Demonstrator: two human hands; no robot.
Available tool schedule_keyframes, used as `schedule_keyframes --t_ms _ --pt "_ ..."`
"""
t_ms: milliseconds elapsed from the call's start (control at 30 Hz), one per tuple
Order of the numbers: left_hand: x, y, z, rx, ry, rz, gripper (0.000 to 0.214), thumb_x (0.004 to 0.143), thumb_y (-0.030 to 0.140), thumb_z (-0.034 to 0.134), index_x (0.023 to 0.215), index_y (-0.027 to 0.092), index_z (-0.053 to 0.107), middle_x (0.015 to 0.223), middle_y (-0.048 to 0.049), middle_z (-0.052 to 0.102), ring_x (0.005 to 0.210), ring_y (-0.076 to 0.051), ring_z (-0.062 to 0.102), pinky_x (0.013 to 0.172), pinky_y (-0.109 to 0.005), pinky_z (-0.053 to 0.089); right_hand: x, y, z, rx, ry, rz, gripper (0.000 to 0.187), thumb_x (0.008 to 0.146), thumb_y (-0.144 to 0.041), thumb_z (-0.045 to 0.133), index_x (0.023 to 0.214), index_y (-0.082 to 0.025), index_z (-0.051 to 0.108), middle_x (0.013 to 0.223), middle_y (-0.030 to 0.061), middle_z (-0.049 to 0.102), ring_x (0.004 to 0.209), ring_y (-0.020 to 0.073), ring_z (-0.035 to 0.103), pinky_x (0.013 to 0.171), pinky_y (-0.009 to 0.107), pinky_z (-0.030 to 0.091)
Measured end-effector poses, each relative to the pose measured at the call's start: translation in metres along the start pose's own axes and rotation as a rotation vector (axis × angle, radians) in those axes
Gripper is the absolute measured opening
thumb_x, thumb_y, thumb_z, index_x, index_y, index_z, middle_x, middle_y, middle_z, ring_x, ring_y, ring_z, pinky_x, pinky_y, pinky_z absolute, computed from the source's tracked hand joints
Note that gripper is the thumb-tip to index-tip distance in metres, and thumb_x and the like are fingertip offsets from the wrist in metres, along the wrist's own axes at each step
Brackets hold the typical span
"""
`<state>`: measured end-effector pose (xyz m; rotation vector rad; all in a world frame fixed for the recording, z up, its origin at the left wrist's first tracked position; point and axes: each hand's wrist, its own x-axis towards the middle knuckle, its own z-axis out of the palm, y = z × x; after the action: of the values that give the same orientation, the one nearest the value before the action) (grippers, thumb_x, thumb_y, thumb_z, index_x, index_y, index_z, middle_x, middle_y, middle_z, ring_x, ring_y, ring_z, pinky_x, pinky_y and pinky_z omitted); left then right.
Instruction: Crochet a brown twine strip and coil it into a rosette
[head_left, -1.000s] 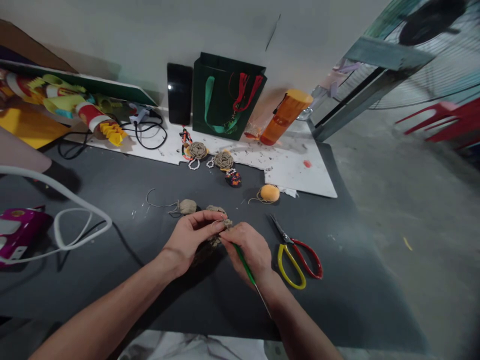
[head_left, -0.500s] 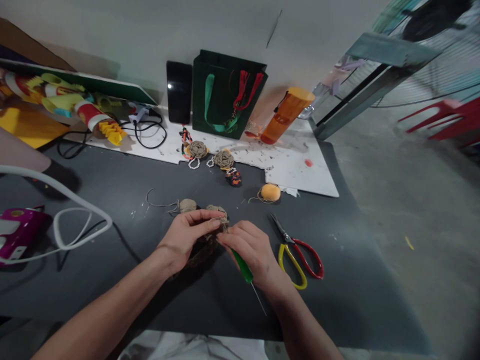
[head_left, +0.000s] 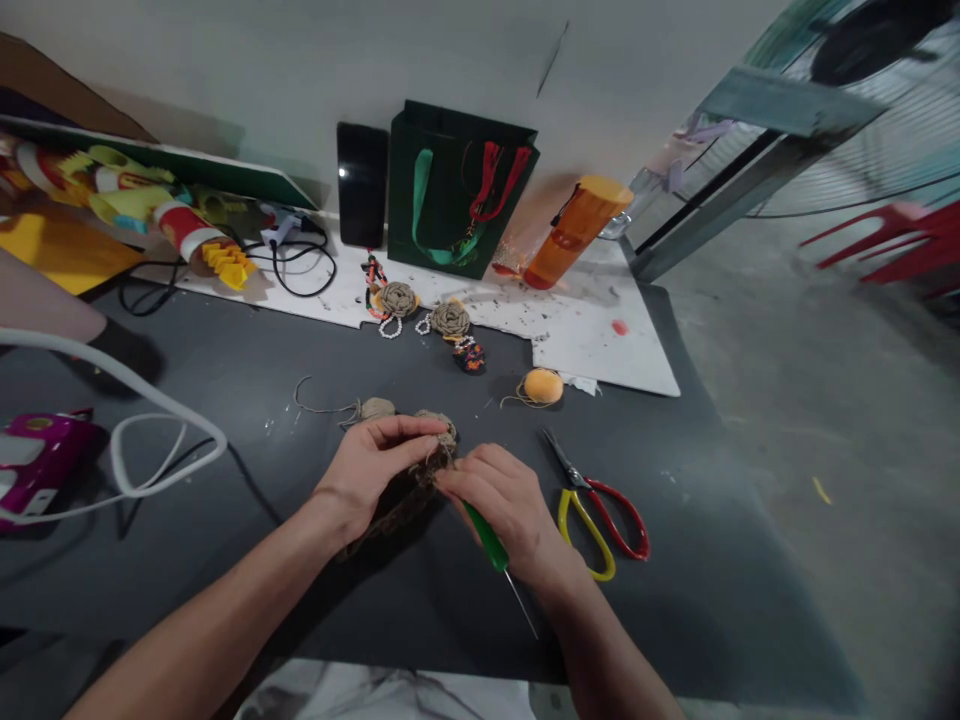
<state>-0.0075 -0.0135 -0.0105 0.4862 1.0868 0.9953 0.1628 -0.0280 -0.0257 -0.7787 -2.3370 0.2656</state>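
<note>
Between the thumb and fingers of my left hand [head_left: 364, 465] is the end of a brown crocheted piece [head_left: 390, 520], whose strip trails down to the table. My right hand [head_left: 510, 500] is wrapped around the green handle of a crochet hook [head_left: 489, 540]; a thin metal shaft sticks out toward me. The hook's working tip meets the stitches near my left fingertips, too small to make out. Just beyond my hands lie a coiled tan crocheted part [head_left: 442, 425], partly hidden, and a small ball of tan yarn [head_left: 375, 408] with a loose tail.
Scissors [head_left: 576, 480] with red and yellow handles lie right of my right hand. Farther back are an orange ball of yarn [head_left: 543, 387], two crocheted rosettes [head_left: 450, 319] with beads, a dark gift bag [head_left: 459, 190] and an orange bottle [head_left: 574, 235]. A white cable [head_left: 165, 405] loops at left.
Both hands keep their grips in nearly the same place. My left fingertips have shifted slightly, and more of the crocheted piece shows between the hands. The view has moved a little.
</note>
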Motion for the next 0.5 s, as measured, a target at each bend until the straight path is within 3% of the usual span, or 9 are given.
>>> schedule_keyframes --t_ms 367,500 --pt "0.0022 0.0028 -0.001 -0.088 0.002 -0.137 0.015 0.058 0.011 0.08 0.072 0.016 0.077 0.072 -0.0031 0.074 0.06 -0.01 0.061 0.061 -0.022 0.047 -0.001 -0.0012 0.0033 -0.008 0.024 0.014 0.011 0.092 -0.01 0.051 0.097 -0.017 0.057 0.074 0.004 0.064 0.067 0.0154 0.051 0.062 0.029 0.041" --pt "0.0035 0.0034 -0.0019 -0.141 -0.016 -0.214 0.019 0.057 0.011 0.081 0.075 0.015 0.076 0.073 -0.0035 0.074 0.062 -0.011 0.063 0.062 -0.022 0.048 0.0 -0.0025 0.0029 0.007 0.037 0.015 0.012 0.09 -0.007 0.052 0.094 -0.017 0.057 0.071 0.003 0.063 0.066 0.015 0.051 0.062 0.029 0.042"
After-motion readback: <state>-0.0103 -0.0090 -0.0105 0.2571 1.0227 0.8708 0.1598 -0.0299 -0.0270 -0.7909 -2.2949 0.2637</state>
